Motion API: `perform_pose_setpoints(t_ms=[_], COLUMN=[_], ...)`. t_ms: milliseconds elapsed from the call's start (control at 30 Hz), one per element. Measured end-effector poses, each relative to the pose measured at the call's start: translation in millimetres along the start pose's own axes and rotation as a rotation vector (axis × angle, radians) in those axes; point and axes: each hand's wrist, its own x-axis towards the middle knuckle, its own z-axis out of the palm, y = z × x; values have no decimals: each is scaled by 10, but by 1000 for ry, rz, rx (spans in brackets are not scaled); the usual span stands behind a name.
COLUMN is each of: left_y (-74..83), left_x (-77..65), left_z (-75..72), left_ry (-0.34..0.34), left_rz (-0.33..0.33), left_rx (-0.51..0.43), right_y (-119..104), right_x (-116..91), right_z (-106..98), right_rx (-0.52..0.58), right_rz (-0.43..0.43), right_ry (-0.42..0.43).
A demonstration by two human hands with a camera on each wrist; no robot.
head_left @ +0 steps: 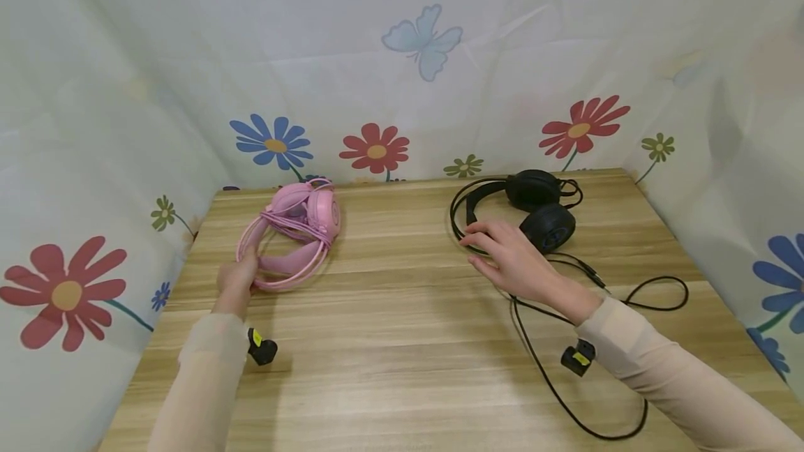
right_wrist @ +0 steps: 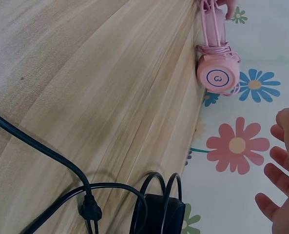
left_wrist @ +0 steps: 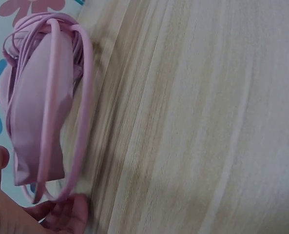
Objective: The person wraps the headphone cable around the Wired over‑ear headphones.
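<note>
A pink pair of headphones, its cable wound around it, is at the back left of the table. My left hand grips the near left end of its headband; in the left wrist view the fingers curl behind the headband's end, with the thumb at the left. Black headphones lie at the back right. My right hand is over their near side, its fingers spread and loosely bent, holding nothing. The right wrist view shows those fingers apart from the black headphones.
A black cable runs in loops across the right of the wooden table. Flower-printed cloth stands behind the table and at both sides. A small black camera is on each wrist.
</note>
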Motion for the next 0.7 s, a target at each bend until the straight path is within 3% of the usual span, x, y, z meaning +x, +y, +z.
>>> perform_pose_setpoints(t_ms=[233, 533, 700], left_y=[24, 53, 132], left_x=[-75, -9, -51], left_z=[-71, -184, -244], left_ry=[-25, -81, -114], left_rz=[85, 123, 189], left_rx=[105, 131, 184], right_y=[8, 44, 82], right_x=[-4, -35, -45], right_z=[8, 1, -6], right_rx=[3, -14, -44], right_rz=[-3, 30, 70], right_ry=[-9, -36, -53])
